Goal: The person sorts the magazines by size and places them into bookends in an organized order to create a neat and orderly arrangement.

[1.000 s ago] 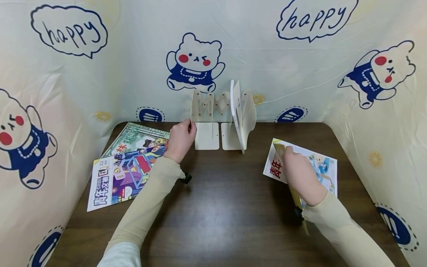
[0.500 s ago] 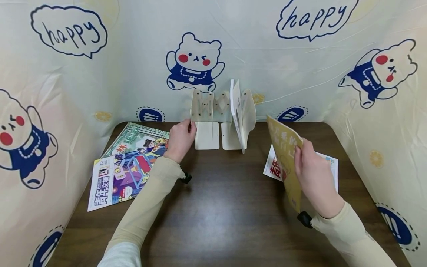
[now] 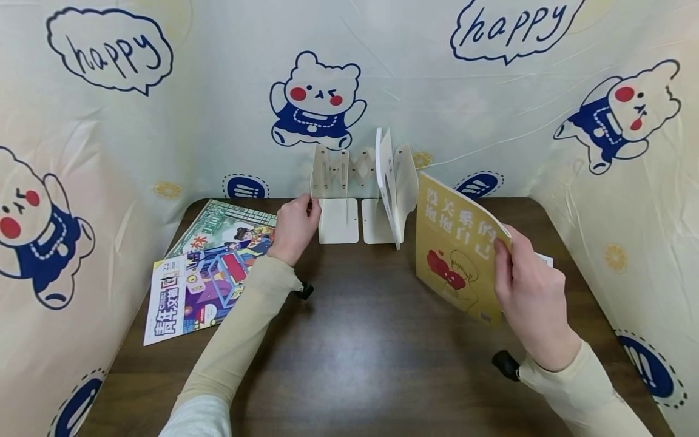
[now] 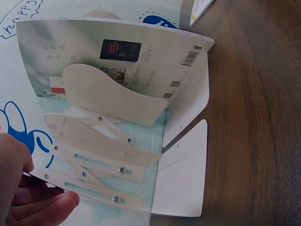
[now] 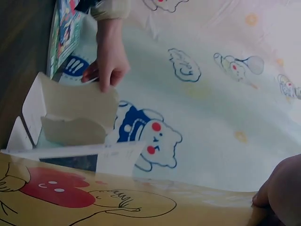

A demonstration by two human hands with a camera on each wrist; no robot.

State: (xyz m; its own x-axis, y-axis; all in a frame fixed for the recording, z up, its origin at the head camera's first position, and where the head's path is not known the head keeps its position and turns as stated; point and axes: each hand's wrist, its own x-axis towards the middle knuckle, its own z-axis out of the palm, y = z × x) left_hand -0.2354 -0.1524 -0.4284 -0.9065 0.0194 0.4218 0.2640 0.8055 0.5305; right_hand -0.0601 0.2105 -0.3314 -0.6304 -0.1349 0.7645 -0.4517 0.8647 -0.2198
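My right hand (image 3: 535, 297) grips a yellow booklet (image 3: 453, 237) by its right edge, thumb on the cover. The booklet is held upright and tilted over the right of the table, its cover showing red hearts and white lettering. My left hand (image 3: 295, 229) pinches the left end panel of a white expandable book rack (image 3: 338, 223) at the back middle; in the left wrist view the fingers (image 4: 51, 209) curl at the panel's edge. A pale book (image 4: 155, 52) stands in the rack's right-hand section. Behind the yellow booklet, a white magazine (image 3: 545, 260) is mostly hidden.
Two overlapping magazines lie at the left of the dark wooden table (image 3: 349, 364): a purple one (image 3: 218, 285) over a green one (image 3: 218, 221). A patterned cloth curtain (image 3: 229, 91) encloses the back and sides.
My right hand has lifted the yellow booklet off the white magazine and turned its cover into view, with the booklet's far edge swinging toward the rack. My left hand has stayed in place.
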